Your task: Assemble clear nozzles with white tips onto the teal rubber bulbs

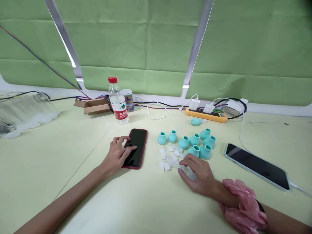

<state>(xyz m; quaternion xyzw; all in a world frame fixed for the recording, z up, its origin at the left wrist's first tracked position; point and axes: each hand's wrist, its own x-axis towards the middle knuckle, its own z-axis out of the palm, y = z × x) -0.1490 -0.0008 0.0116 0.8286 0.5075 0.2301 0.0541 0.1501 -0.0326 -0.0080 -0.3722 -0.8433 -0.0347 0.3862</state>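
Note:
My left hand (119, 152) rests on a dark-screened phone (138, 146) in a red case, fingers spread and a fingertip and thumb on its screen. My right hand (197, 172) lies over a small pile of clear plastic pieces (173, 160), its fingers half curled and apart from the thumb. Clear plastic shows between and under those fingers; I see nothing gripped. White petal-like bits (165, 166) lie left of the hand. Just beyond it stand several small turquoise vase-shaped pieces (183, 142) with open necks.
A water bottle (119, 104), a can (128, 100) and an open cardboard box (97, 106) stand at the back. An orange power strip (206, 115) carries white chargers. Another phone (257, 165) is cabled at right. Clear plastic packaging (29, 110) lies far left.

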